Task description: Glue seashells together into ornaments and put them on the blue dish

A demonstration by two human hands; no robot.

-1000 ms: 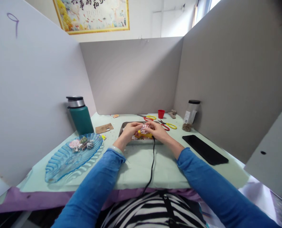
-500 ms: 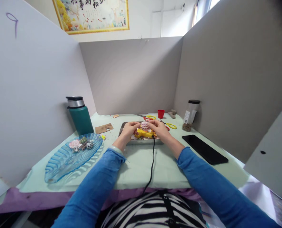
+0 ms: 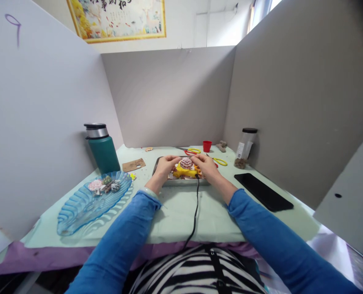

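Note:
A cone-shaped, pink-and-white ridged seashell (image 3: 186, 163) sits over the metal tray (image 3: 184, 183), between my two hands. My left hand (image 3: 166, 166) is closed in a pinch just left of the shell. On the other side my right hand (image 3: 206, 165) pinches thumb and fingers together near the shell's right edge. Whatever either pinch holds is too small to see. In front of the shell a yellow glue gun (image 3: 184, 172) lies across the tray, its black cord (image 3: 196, 208) running down toward me. Other pieces in the tray are partly hidden.
To the left are a blue glass dish (image 3: 80, 212) with several shells, a green bottle (image 3: 103, 155) and a cardboard piece (image 3: 134, 165). Behind the tray lie scissors (image 3: 220, 161) and a red cup (image 3: 207, 146). A clear jar (image 3: 245, 149) and black phone (image 3: 262, 192) are at right.
Both hands have drawn slightly away from the shell, leaving it more exposed between them. The glue gun stays put, and the view has shifted a little.

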